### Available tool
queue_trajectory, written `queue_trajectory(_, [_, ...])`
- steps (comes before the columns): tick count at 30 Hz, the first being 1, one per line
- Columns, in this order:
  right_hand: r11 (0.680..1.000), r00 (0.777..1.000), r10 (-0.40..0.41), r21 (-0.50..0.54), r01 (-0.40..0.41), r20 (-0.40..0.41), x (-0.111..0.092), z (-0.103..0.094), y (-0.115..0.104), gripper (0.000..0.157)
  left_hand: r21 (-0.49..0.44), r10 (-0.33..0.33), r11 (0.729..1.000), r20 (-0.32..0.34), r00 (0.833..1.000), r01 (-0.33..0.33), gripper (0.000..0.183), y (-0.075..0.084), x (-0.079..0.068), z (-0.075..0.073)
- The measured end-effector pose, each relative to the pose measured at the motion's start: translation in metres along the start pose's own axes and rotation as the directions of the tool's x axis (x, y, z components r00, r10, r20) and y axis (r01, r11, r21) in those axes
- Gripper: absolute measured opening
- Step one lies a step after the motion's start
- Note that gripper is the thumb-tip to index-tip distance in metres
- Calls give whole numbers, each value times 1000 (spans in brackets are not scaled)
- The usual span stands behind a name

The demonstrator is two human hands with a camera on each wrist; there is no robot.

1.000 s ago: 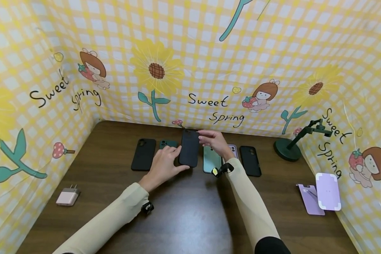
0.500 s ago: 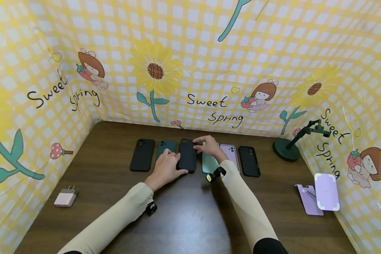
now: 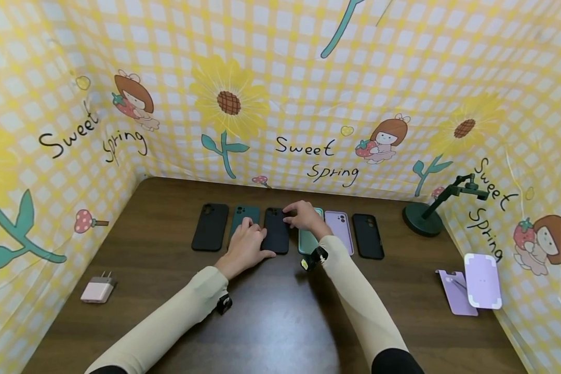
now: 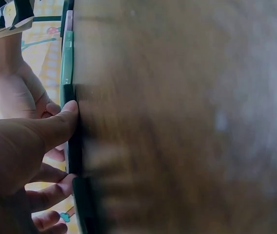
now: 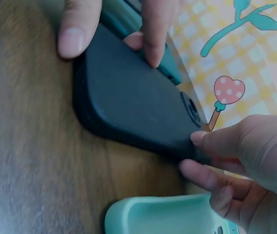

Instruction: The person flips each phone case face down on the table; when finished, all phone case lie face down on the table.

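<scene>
A dark navy phone case (image 3: pixel 276 234) lies in the middle of a row on the table, camera cutout toward the back. My left hand (image 3: pixel 245 243) holds it at the near left, thumb at the bottom end and a finger along the left side. At its far right corner, the thumb and index finger of my right hand (image 3: pixel 305 217) pinch the edge. Left of it lies a dark green case (image 3: pixel 245 212), partly under my left hand. A mint green case (image 5: pixel 168 214) sits to the right, partly hidden by my right hand and forearm in the head view.
A black case (image 3: pixel 210 227) ends the row at left; a lilac case (image 3: pixel 338 226) and another black case (image 3: pixel 368 237) continue it at right. Beyond are a green stand (image 3: pixel 423 219) and a purple folding stand (image 3: pixel 483 283). A charger (image 3: pixel 98 289) sits far left.
The navy case, raised and tilted a second ago, has come down toward the near side and now lies flat in the row. My right hand has moved slightly left and nearer with it.
</scene>
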State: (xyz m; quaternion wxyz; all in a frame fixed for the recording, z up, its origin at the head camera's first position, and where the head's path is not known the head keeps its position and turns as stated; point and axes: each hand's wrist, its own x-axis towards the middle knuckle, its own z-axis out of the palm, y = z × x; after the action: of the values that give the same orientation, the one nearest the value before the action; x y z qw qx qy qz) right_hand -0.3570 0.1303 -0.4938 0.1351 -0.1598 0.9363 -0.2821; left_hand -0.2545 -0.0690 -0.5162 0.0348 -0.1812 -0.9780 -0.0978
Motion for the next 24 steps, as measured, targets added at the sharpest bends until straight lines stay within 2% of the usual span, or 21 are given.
queue_trajectory(3, [995, 995, -83, -57, 80, -57, 0, 0, 2, 33, -4, -5, 1000, -7, 1000, 5, 75, 0, 0, -1])
queue_trajectory(6, [982, 974, -182, -65, 175, -132, -4, -5, 9, 32, -34, -17, 999, -11, 1000, 17, 79, 2, -1, -4])
queue_trajectory(8, [979, 963, -204, -46, 199, -177, -9, -12, 18, 30, -72, -21, 997, -9, 1000, 20, 82, 4, -2, -5])
queue_trajectory(12, [992, 967, -129, -32, 125, -219, -22, -27, 46, 30, -153, 7, 988, 3, 1000, -7, 78, 16, -2, -5])
queue_trajectory(17, [998, 969, -38, -50, 27, -243, -32, -40, 75, 30, -172, 87, 982, 13, 996, -83, 70, 36, 8, -4])
queue_trajectory(22, [993, 973, -37, -118, 10, -229, -33, -44, 86, 28, -161, 168, 974, 32, 985, -160, 62, 55, 19, 0])
queue_trajectory(24, [991, 978, -50, -132, 23, -204, -32, -44, 87, 30, -148, 182, 973, 39, 982, -175, 52, 60, 22, 3])
